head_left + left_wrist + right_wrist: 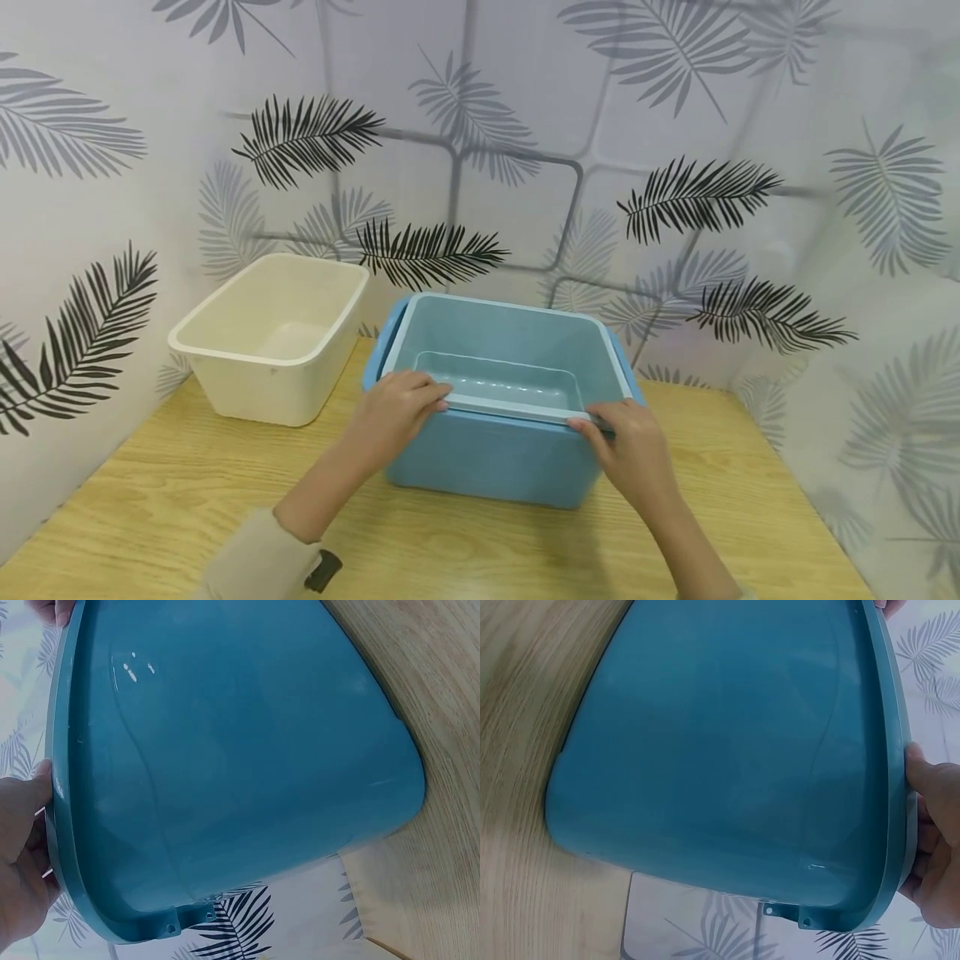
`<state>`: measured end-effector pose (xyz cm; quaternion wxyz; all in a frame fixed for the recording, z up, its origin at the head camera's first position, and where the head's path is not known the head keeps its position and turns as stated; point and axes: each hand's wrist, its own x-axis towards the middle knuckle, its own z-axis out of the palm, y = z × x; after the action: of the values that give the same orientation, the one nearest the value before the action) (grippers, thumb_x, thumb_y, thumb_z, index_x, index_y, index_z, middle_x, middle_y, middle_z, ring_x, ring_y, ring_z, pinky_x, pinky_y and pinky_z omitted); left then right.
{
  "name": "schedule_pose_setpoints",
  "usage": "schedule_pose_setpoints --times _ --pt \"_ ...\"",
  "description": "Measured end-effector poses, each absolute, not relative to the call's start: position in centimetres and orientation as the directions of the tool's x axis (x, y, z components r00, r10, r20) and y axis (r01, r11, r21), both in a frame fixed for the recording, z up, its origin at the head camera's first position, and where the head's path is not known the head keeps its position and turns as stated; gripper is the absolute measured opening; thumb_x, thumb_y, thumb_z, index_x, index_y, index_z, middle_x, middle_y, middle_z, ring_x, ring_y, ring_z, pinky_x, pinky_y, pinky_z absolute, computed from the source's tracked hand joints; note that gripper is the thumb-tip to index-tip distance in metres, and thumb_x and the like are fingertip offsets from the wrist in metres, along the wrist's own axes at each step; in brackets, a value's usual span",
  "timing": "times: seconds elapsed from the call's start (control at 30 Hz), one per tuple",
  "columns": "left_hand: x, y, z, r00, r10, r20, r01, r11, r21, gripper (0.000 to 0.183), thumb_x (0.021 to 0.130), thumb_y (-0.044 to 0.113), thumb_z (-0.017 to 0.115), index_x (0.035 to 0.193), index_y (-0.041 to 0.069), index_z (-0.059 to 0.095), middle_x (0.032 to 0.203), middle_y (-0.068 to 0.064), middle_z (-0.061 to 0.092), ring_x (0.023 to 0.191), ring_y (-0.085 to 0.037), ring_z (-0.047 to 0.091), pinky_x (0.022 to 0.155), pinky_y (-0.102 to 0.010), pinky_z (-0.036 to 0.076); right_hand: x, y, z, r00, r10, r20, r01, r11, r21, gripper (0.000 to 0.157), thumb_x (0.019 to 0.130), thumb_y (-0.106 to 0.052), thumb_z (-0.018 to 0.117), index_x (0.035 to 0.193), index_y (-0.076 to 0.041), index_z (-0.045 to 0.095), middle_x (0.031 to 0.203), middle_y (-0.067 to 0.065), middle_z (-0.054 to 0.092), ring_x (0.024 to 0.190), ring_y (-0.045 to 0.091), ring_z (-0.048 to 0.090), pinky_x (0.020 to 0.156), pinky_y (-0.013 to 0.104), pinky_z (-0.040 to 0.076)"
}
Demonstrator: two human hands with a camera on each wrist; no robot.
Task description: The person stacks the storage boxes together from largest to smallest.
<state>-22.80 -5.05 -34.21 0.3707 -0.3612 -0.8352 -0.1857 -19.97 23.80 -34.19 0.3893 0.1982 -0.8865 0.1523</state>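
A pale blue-green plastic bin (517,329) sits nested inside a deeper blue bin (491,458) on the wooden table. At the front left of the inner bin's rim, my left hand (393,412) grips the edge, thumb toward the middle. My right hand (633,442) holds the same rim near its front right corner. In the left wrist view, the outer blue bin (247,750) fills most of the picture, with the left hand's fingers at its rim. The right wrist view shows the right thumb against that rim, fingers curled behind it.
A cream bin (255,387), its top uncovered, stands on the table (465,550) to the left of the blue bins. Behind the bins rises a wall (525,200) patterned with leaves. A dark band (324,571) shows at the left sleeve.
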Motion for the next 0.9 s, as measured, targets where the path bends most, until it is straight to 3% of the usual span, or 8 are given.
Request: schedule_pose_setpoints --times 0.17,0.3,0.43,0.6,0.73,0.9 --pt "-23.0 -5.2 -34.3 -0.439 0.457 0.774 0.758 0.650 0.046 0.018 0.078 0.012 0.071 0.095 0.004 0.072 0.087 -0.006 0.067 0.080 -0.020 0.063 0.070 -0.030 0.052 -19.6 23.7 -33.9 -0.692 -0.198 0.695 -0.437 0.880 -0.184 0.025 0.074 -0.020 0.076 0.087 0.000 0.070 0.080 0.010 0.070 0.076 0.025 0.062 0.066 0.039 0.051" --pt "-23.1 -5.8 -34.2 -0.431 0.433 0.791 0.758 0.650 0.057 0.018 0.077 0.012 0.073 0.094 0.006 0.072 0.094 -0.008 0.065 0.089 -0.024 0.062 0.077 -0.040 0.050 -19.7 23.1 -33.8 -0.700 -0.171 0.693 -0.436 0.871 -0.226 0.023 0.076 -0.021 0.075 0.087 -0.001 0.071 0.081 0.010 0.071 0.075 0.025 0.061 0.066 0.040 0.050" --pt "-23.1 -7.1 -34.2 -0.417 0.414 0.809 0.747 0.663 0.046 0.021 0.075 0.013 0.075 0.094 0.005 0.072 0.097 -0.011 0.065 0.093 -0.028 0.061 0.082 -0.047 0.048 -19.9 22.0 -34.0 -0.660 -0.162 0.733 -0.468 0.852 -0.233 0.020 0.077 -0.018 0.074 0.087 -0.001 0.071 0.082 0.012 0.070 0.078 0.028 0.061 0.071 0.043 0.050" --pt "-23.4 -8.7 -34.5 -0.380 0.361 0.851 0.736 0.676 0.042 0.023 0.072 0.010 0.076 0.092 0.001 0.071 0.094 -0.014 0.064 0.086 -0.030 0.061 0.075 -0.045 0.050 -20.1 20.1 -34.4 -0.598 -0.174 0.782 -0.523 0.825 -0.217 0.021 0.078 -0.014 0.072 0.092 0.000 0.068 0.088 0.015 0.069 0.085 0.031 0.059 0.076 0.046 0.050" --pt "-23.6 -10.3 -34.8 -0.396 0.310 0.864 0.684 0.727 0.053 0.026 0.071 0.008 0.077 0.094 -0.001 0.070 0.094 -0.016 0.064 0.086 -0.032 0.062 0.073 -0.044 0.051 -20.4 18.3 -34.6 -0.521 -0.220 0.825 -0.597 0.784 -0.169 0.024 0.078 -0.013 0.070 0.097 0.001 0.066 0.093 0.015 0.068 0.089 0.033 0.059 0.079 0.045 0.049" --pt "-23.9 -12.5 -35.4 -0.444 0.253 0.860 0.603 0.794 0.078 0.029 0.072 0.008 0.076 0.099 -0.001 0.068 0.099 -0.018 0.065 0.090 -0.035 0.061 0.072 -0.049 0.049 -20.6 16.0 -35.1 -0.462 -0.285 0.840 -0.664 0.739 -0.114 0.036 0.091 -0.031 0.057 0.107 0.001 0.063 0.102 0.015 0.066 0.098 0.032 0.060 0.086 0.046 0.048"
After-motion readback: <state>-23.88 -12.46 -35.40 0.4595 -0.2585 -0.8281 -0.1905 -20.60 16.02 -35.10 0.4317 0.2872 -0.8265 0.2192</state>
